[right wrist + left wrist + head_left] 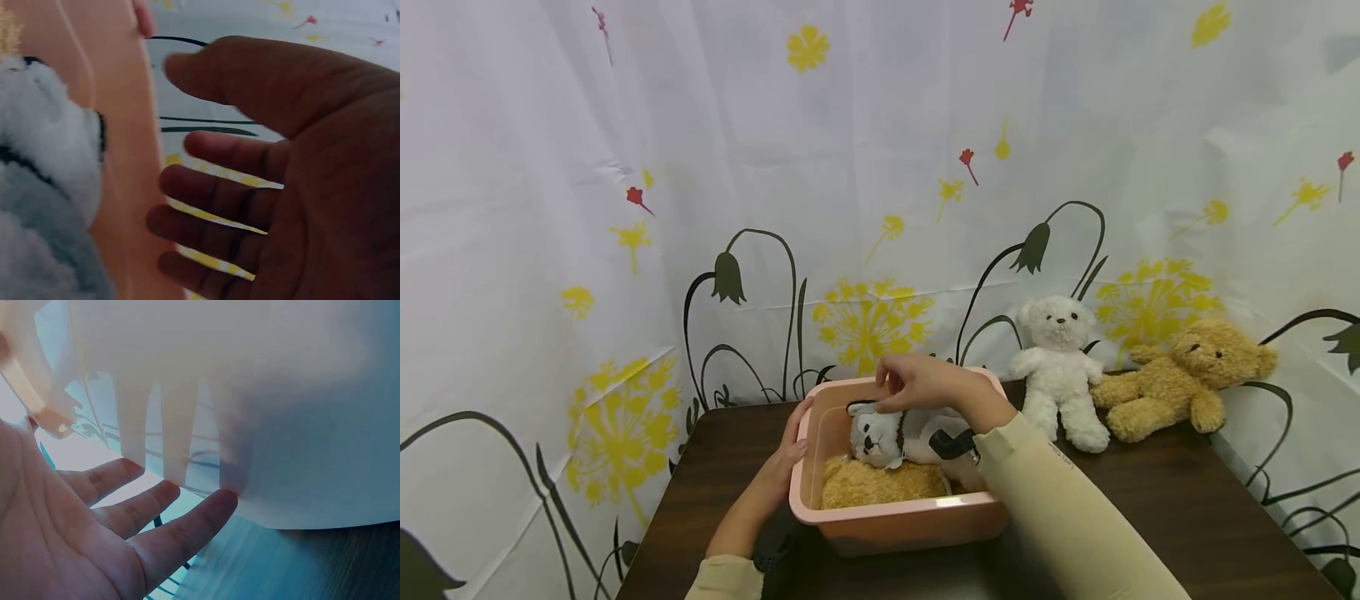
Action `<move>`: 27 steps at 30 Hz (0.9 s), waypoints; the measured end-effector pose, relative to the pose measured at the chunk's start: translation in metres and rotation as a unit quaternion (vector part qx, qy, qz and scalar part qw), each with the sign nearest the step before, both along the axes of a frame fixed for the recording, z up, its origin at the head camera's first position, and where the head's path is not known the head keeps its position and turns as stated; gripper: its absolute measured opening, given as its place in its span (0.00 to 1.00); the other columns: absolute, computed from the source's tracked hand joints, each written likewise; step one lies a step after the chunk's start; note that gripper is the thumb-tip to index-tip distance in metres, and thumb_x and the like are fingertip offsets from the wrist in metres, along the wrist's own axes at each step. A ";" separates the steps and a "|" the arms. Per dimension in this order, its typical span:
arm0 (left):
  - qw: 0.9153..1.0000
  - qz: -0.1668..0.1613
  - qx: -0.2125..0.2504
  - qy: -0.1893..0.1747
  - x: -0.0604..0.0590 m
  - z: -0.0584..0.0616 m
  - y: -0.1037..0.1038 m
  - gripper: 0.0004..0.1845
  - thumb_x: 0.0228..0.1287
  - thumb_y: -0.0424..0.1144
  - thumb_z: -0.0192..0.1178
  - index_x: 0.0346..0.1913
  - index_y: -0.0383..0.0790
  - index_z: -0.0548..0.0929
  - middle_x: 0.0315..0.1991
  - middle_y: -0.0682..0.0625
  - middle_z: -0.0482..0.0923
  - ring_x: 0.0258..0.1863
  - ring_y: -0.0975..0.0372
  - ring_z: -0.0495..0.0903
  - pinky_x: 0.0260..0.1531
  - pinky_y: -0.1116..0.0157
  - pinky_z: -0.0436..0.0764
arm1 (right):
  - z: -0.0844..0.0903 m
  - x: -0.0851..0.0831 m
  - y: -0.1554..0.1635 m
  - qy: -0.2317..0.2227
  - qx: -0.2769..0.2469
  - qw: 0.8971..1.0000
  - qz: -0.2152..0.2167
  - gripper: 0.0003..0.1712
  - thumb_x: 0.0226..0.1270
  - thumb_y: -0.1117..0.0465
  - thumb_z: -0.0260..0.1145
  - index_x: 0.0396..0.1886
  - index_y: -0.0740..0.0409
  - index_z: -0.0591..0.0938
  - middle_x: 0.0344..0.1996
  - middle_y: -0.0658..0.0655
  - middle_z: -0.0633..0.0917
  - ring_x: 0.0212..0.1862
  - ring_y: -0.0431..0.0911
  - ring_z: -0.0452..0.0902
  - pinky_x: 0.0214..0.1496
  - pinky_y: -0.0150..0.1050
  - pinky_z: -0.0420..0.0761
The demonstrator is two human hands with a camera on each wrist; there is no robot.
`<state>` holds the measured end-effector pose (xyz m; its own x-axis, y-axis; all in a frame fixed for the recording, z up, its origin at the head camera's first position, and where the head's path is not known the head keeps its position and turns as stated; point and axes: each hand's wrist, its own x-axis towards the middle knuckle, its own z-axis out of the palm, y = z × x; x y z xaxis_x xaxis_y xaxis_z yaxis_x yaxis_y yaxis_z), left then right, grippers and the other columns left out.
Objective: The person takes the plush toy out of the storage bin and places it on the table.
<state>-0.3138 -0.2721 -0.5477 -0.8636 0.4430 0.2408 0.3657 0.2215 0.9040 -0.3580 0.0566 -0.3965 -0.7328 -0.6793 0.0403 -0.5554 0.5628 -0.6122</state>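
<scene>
A grey-and-white husky plush (887,435) lies in the pink plastic tub (880,521) at the table's (1187,517) centre, long axis running three to nine o'clock, head toward nine, above a tan plush (880,483). The right hand (917,382) hovers just over its head at twelve o'clock, fingers (212,187) loosely spread, gripping nothing. The left hand (786,454) presses flat, straight fingers (156,506) on the tub's nine o'clock wall.

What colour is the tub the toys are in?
Pale pink, the tub shows best in the head view.
</scene>
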 end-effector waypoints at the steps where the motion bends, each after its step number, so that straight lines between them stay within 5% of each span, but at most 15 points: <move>1: 1.000 -0.003 0.005 -0.007 0.001 0.001 -0.001 0.40 0.82 0.53 0.40 0.90 0.61 0.40 0.88 0.34 0.36 0.83 0.40 0.53 0.73 0.48 0.71 | -0.003 0.000 -0.001 -0.013 0.022 1.000 0.002 0.24 0.73 0.48 0.77 0.58 0.56 0.81 0.47 0.54 0.86 0.42 0.43 0.80 0.48 0.42 0.82; 7: 1.000 0.005 0.000 -0.010 0.006 0.010 0.000 0.39 0.83 0.53 0.41 0.90 0.64 0.41 0.90 0.37 0.34 0.85 0.35 0.47 0.76 0.34 0.63 | -0.003 0.006 -0.003 -0.086 0.119 0.989 -0.026 0.38 0.60 0.46 0.86 0.65 0.55 0.81 0.59 0.55 0.83 0.55 0.49 0.80 0.57 0.48 0.81; 11: 1.000 0.008 -0.015 -0.013 0.009 0.015 0.004 0.39 0.83 0.51 0.38 0.90 0.63 0.39 0.89 0.36 0.34 0.84 0.34 0.49 0.75 0.36 0.66 | -0.001 0.010 0.001 -0.119 0.194 0.972 -0.054 0.53 0.55 0.45 0.88 0.79 0.45 0.75 0.77 0.49 0.77 0.76 0.49 0.75 0.71 0.50 0.80; 13: 1.000 0.007 -0.015 -0.016 0.010 0.015 0.005 0.39 0.83 0.51 0.38 0.90 0.62 0.38 0.89 0.36 0.34 0.84 0.33 0.49 0.75 0.37 0.66 | 0.000 0.012 0.002 -0.114 0.234 0.964 -0.058 0.56 0.54 0.42 0.88 0.82 0.40 0.72 0.80 0.47 0.74 0.79 0.49 0.72 0.72 0.50 0.80; 15: 1.000 0.007 -0.004 -0.029 0.011 0.015 0.006 0.39 0.83 0.53 0.39 0.90 0.64 0.39 0.90 0.38 0.33 0.85 0.33 0.47 0.76 0.36 0.64 | 0.000 0.012 0.003 -0.106 0.261 0.958 -0.058 0.59 0.55 0.43 0.88 0.85 0.34 0.68 0.81 0.47 0.73 0.69 0.46 0.80 0.62 0.46 0.83; 17: 1.000 0.006 -0.008 -0.016 0.011 0.015 0.005 0.39 0.83 0.52 0.39 0.90 0.62 0.39 0.89 0.36 0.34 0.84 0.33 0.48 0.76 0.38 0.66 | 0.000 0.013 0.002 -0.099 0.284 0.951 -0.070 0.59 0.58 0.48 0.87 0.85 0.25 0.65 0.81 0.47 0.73 0.50 0.45 0.83 0.44 0.43 0.81; 20: 1.000 0.005 -0.014 -0.001 0.010 0.016 0.004 0.39 0.84 0.51 0.39 0.90 0.61 0.39 0.89 0.34 0.34 0.84 0.32 0.49 0.75 0.39 0.68 | -0.001 0.015 0.001 -0.059 0.343 0.934 -0.080 0.51 0.67 0.55 0.80 0.83 0.18 0.67 0.81 0.46 0.73 0.33 0.45 0.68 0.28 0.44 0.64; 24: 1.000 0.009 -0.013 -0.019 0.010 0.018 0.006 0.39 0.84 0.51 0.39 0.90 0.60 0.38 0.90 0.35 0.32 0.85 0.32 0.47 0.76 0.35 0.63 | -0.004 0.017 0.000 -0.005 0.390 0.917 -0.085 0.37 0.69 0.62 0.70 0.75 0.29 0.80 0.80 0.46 0.75 0.32 0.44 0.63 0.28 0.43 0.58; 27: 0.999 0.015 -0.008 -0.031 0.012 0.017 0.009 0.40 0.82 0.51 0.39 0.90 0.56 0.38 0.90 0.36 0.30 0.85 0.31 0.45 0.76 0.30 0.59 | -0.007 0.020 -0.001 -0.008 0.374 0.923 -0.088 0.35 0.67 0.65 0.70 0.73 0.35 0.82 0.77 0.47 0.79 0.34 0.44 0.66 0.31 0.44 0.60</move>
<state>-0.3020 -0.2633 -0.5306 -0.8900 0.4192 0.1793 0.3013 0.2457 0.9213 -0.3381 0.0557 -0.4033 -0.8305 -0.3837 -0.4037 -0.4103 0.9117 -0.0225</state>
